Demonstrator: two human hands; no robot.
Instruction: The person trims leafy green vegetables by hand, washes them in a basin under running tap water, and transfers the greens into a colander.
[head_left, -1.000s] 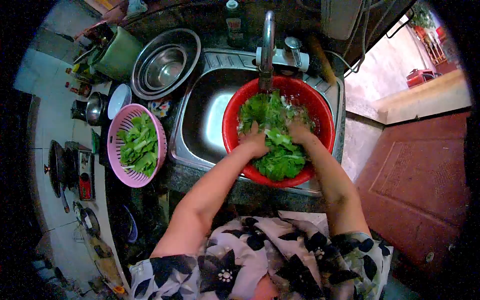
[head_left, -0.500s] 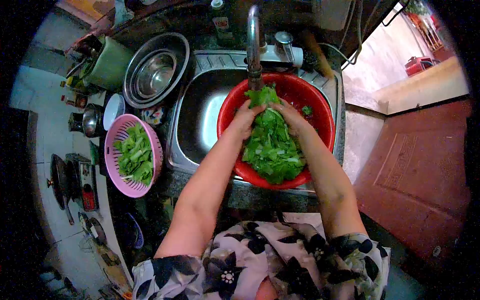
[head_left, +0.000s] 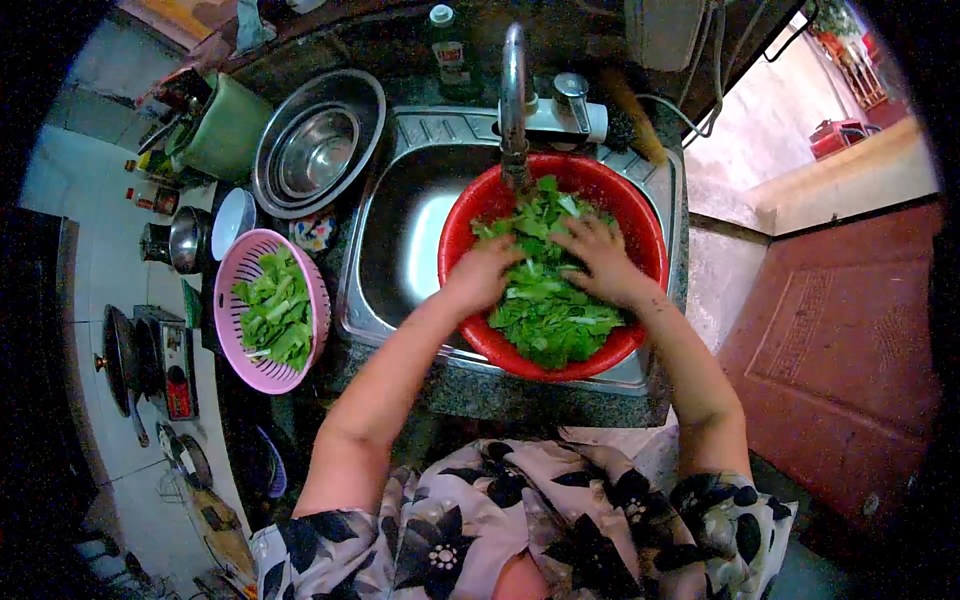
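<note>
A red basin (head_left: 655, 250) stands in the sink's right part, beneath the faucet (head_left: 513, 100). Chopped leafy greens (head_left: 555, 320) fill much of it. My left hand (head_left: 483, 272) lies at the left side of the greens, fingertips touching the leaves. On the right side of the pile, my right hand (head_left: 603, 262) rests with its fingers spread over the leaves. Neither hand is closed round anything. More greens (head_left: 275, 310) lie in a pink slotted basket (head_left: 228, 330) left of the sink.
Nested metal bowls (head_left: 318, 150) stand at the sink's back left, near a white bowl (head_left: 233, 220) and a green container (head_left: 225, 125). A bottle (head_left: 448, 50) is behind the sink (head_left: 400, 240). Farther left is a lidded pan (head_left: 120, 360). A reddish door (head_left: 830, 350) stands at right.
Both hands held a bunch of greens together under the faucet half a second ago. They have since moved apart and let the bunch down, and the leaves are spread wider in the basin.
</note>
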